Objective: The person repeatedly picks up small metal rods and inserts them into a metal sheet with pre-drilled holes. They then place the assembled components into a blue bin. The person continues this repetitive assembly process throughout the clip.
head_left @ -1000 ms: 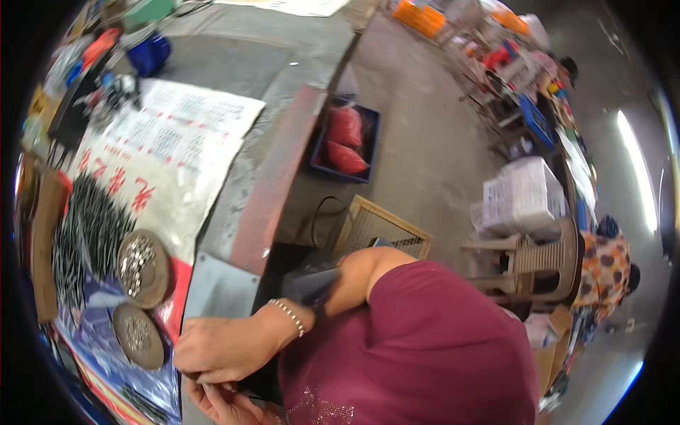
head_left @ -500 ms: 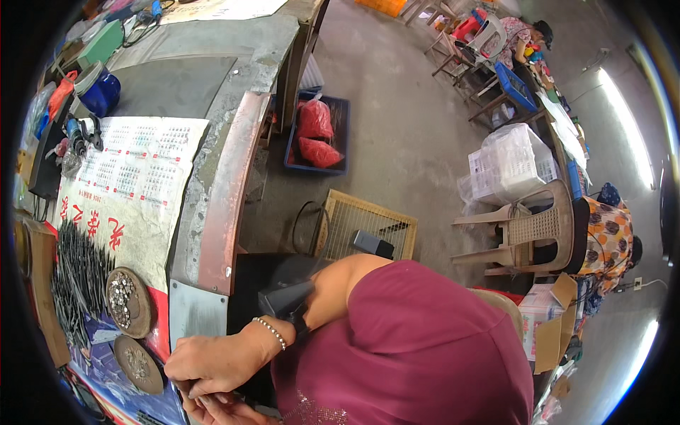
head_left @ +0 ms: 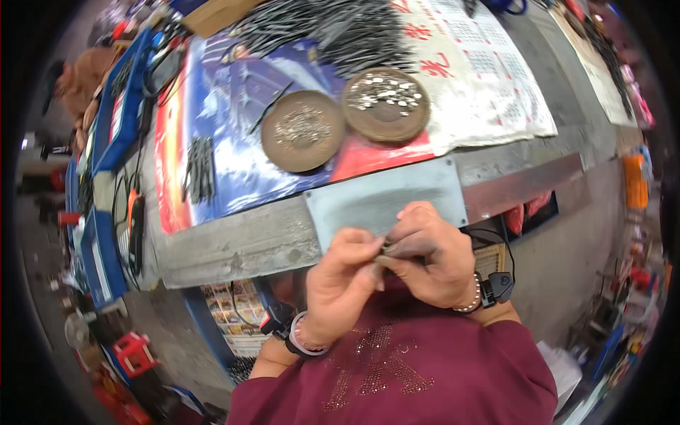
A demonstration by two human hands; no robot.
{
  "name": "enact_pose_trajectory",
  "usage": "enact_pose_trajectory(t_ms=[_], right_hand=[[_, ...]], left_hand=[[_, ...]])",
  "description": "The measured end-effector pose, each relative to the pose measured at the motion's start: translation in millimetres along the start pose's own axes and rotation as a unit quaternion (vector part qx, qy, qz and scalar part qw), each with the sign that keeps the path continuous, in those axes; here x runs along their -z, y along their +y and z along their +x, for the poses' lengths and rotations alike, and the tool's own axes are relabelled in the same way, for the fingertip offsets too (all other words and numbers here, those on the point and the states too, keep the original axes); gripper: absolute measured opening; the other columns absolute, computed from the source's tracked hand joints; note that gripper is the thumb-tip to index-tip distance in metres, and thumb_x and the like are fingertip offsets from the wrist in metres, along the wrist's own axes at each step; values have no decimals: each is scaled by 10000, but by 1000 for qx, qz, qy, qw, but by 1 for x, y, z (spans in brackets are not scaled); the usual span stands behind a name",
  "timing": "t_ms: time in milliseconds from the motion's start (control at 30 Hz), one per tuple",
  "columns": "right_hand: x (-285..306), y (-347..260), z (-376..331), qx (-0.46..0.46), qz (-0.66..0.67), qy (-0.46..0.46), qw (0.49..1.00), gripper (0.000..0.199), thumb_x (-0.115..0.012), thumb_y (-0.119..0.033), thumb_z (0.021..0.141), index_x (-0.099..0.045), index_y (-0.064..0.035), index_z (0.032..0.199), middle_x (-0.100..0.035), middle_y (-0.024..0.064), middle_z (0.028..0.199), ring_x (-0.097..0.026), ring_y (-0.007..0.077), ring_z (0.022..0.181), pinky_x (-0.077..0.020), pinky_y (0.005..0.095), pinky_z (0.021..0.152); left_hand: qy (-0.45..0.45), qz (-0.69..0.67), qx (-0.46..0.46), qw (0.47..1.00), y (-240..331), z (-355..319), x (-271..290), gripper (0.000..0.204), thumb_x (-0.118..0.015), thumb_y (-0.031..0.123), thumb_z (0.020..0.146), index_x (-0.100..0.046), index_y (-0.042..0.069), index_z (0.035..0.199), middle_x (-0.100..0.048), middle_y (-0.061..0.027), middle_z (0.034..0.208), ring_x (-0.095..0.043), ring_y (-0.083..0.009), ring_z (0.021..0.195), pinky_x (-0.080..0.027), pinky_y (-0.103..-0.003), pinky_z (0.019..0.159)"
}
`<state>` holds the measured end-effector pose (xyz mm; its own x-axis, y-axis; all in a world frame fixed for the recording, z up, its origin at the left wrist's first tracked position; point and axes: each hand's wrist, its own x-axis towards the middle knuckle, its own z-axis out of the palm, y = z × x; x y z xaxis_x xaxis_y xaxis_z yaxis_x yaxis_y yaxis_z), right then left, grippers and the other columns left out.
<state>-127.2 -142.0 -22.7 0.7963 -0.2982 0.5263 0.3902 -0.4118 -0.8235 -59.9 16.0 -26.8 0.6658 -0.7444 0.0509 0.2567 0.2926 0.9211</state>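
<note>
Close together at the table's front edge, both hands pinch at one spot with the fingertips meeting. My left hand [head_left: 343, 280] is closed, thumb against fingers. My right hand [head_left: 433, 256] is closed too, its fingers curled in toward the left fingertips. A small dark bit shows between them, too small and blurred to name. Under and beyond the hands lies a grey metal plate [head_left: 386, 195] fixed at the edge. Farther off stand two round brown dishes: the left dish [head_left: 301, 164] holds small silvery bits, the right dish [head_left: 388, 132] shiny pale pieces.
A large heap of thin dark rods [head_left: 326, 32] covers the table's far side, and a smaller bundle of dark rods [head_left: 200, 170] lies at left. Blue trays [head_left: 101, 258] and an orange-and-black tool [head_left: 134, 230] are farther left. A printed calendar sheet [head_left: 496, 92] spreads at right.
My view has swung from the floor and chairs on the right to the table ahead. Both hands, earlier low at the left and partly cut off, now show fully in the middle, still together.
</note>
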Motion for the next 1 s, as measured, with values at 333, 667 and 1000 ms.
enact_pose_trajectory(t_ms=[333, 667, 1000], right_hand=[[-1, 10, -1, -302, 478, -45, 824, 162, -732, 46, 770, -599, -5, 847, -623, 85, 912, -597, 146, 862, -488, 276, 781], [-17, -15, -5, -48, 41, 69, 996, 124, -730, -35, 803, -635, 21, 858, -652, 120, 788, -642, 224, 676, -504, 280, 606], [-20, -5, -17, 27, -28, -29, 999, 269, -668, -182, 847, -522, -16, 694, -476, 123, 615, -485, 320, 506, -381, 379, 457]], left_hand=[[-41, -66, 8, 997, 5, -8, -2, 313, -538, -122, 896, -567, 5, 1181, -465, -78, 1083, -504, -79, 805, -447, -198, 664], [56, 52, -148, 986, -4, -12, -22, 341, -527, -140, 885, -551, 6, 1193, -470, -96, 1063, -496, -123, 901, -436, -231, 785], [38, 46, -98, 993, -3, -21, -22, 303, -552, -133, 869, -587, -12, 1144, -491, -95, 1063, -493, -129, 915, -421, -232, 810]])
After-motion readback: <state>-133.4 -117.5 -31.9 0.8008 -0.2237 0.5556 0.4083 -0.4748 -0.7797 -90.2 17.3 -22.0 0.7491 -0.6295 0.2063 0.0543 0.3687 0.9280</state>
